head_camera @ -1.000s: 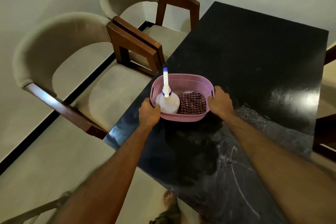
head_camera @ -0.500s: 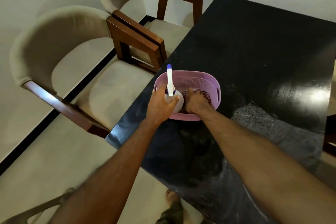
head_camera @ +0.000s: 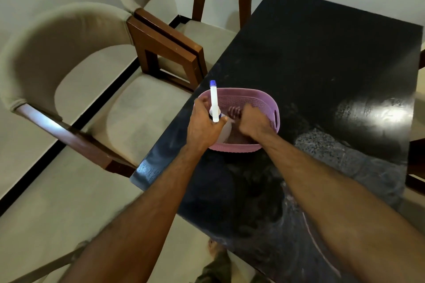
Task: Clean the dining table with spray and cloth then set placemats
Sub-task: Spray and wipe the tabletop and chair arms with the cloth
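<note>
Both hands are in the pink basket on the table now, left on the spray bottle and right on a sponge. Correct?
Not quite: the head view shows no sponge. The right hand grips the checked cloth. The rest holds: both hands are in the pink basket on the table, and the left hand holds the spray bottle.

Home dining room: glossy black rectangular dining table (head_camera: 322,57), two beige upholstered wooden-framed armchairs (head_camera: 76,69), plain walls.

Cloth (head_camera: 234,111) mostly hidden under right hand (head_camera: 253,122).
</note>
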